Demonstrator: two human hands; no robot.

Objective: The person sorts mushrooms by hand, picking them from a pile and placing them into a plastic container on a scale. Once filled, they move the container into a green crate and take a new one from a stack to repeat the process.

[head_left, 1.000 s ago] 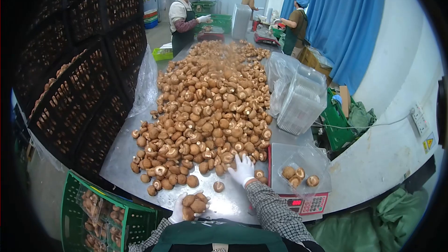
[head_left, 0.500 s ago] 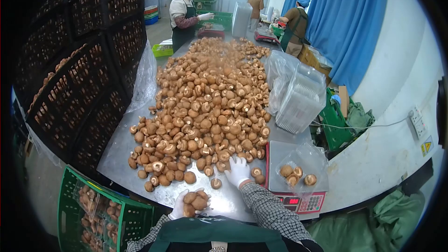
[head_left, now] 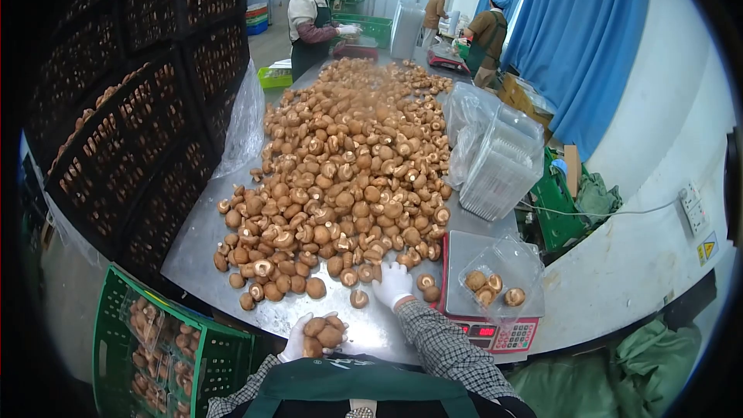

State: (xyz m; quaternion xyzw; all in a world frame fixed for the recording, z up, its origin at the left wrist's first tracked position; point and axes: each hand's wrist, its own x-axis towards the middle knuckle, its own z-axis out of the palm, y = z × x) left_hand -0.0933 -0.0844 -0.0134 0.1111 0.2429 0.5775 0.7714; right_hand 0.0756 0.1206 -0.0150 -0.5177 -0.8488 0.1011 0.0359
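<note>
A large pile of brown mushrooms (head_left: 348, 178) covers the metal table (head_left: 201, 263). Near the table's front edge my left hand (head_left: 298, 339), in a white glove, is wrapped round several mushrooms (head_left: 323, 333). My right hand (head_left: 393, 285), also gloved, touches the near edge of the pile, its fingers bent at a mushroom; the fingertips are partly hidden. To the right of it a clear plastic tray (head_left: 507, 263) with several mushrooms rests on a red scale (head_left: 515, 334).
Stacked clear trays (head_left: 499, 162) stand on the table's right side. Black crates (head_left: 116, 162) rise at the left, with a green crate (head_left: 108, 340) of packed mushrooms below. A co-worker (head_left: 313, 19) stands at the far left side, two other people (head_left: 487, 39) farther back.
My right hand's fingers have drawn in and now look more bent. My left hand still holds its mushrooms. The co-worker at the far left has brought the hands over the scale there.
</note>
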